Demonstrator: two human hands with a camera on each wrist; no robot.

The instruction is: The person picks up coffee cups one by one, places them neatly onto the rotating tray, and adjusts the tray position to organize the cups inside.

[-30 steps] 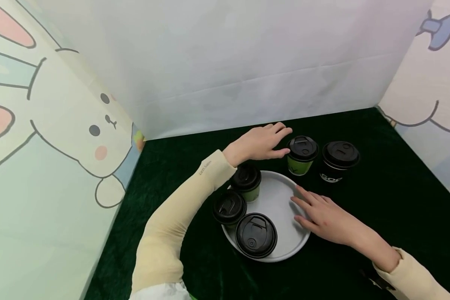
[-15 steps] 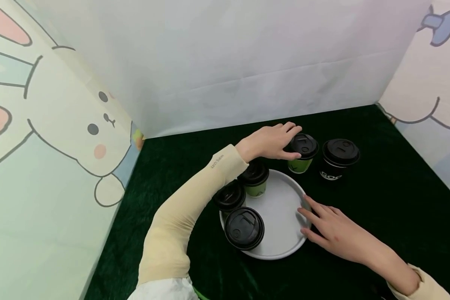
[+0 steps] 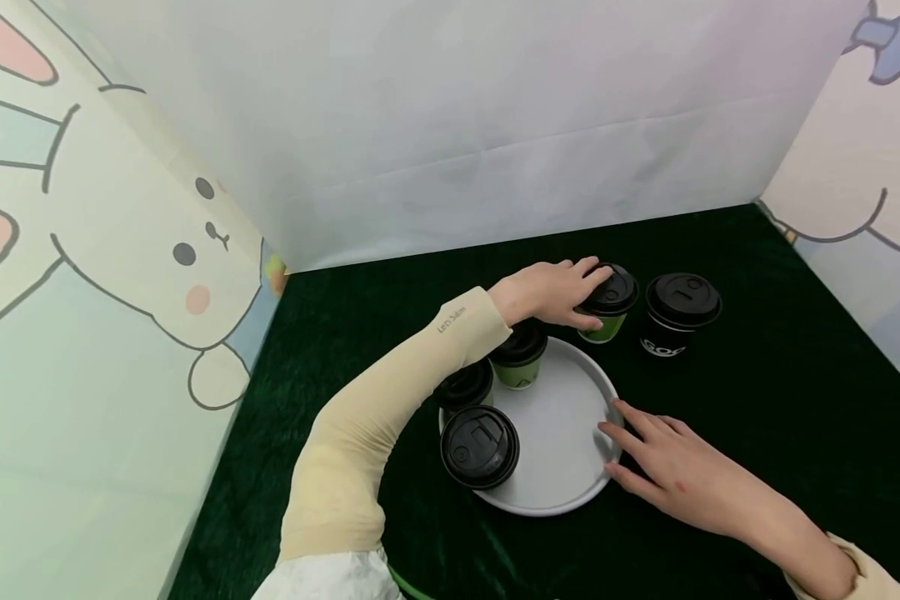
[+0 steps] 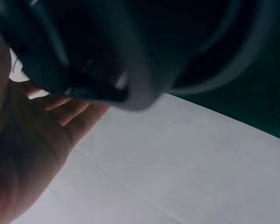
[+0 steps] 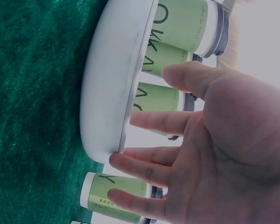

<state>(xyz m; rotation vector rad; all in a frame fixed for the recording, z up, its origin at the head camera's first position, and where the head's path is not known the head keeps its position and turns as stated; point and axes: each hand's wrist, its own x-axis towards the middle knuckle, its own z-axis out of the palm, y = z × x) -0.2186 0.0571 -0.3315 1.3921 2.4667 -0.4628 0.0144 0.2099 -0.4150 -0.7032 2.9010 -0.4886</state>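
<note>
My left hand (image 3: 551, 292) reaches to a green paper coffee cup (image 3: 618, 297) with a black lid. Its fingers extend over the lid's left side, and the thumb lies before the cup. In the left wrist view, the fingers (image 4: 79, 119) spread apart, with a blurred dark rounded shape covering the top. With fingers spread, my right hand (image 3: 671, 467) touches the right rim of a round white tray (image 3: 562, 442). Three lidded cups stand along the tray's left part: a rear one (image 3: 519, 371), a middle one (image 3: 463, 387) partly hidden, and a front one (image 3: 480, 447).
Right of the reached cup stands a black lidded cup (image 3: 681, 312) with white lettering. Dark green velvet cloth (image 3: 757, 375) covers the table. A white backdrop (image 3: 495, 125) rises behind, with cartoon-printed panels (image 3: 150, 250) at both sides.
My left hand has moved right and onto the green cup. The tray has shifted slightly right, its front cup now sits further left and up in view, and the right hand has moved along with the rim.
</note>
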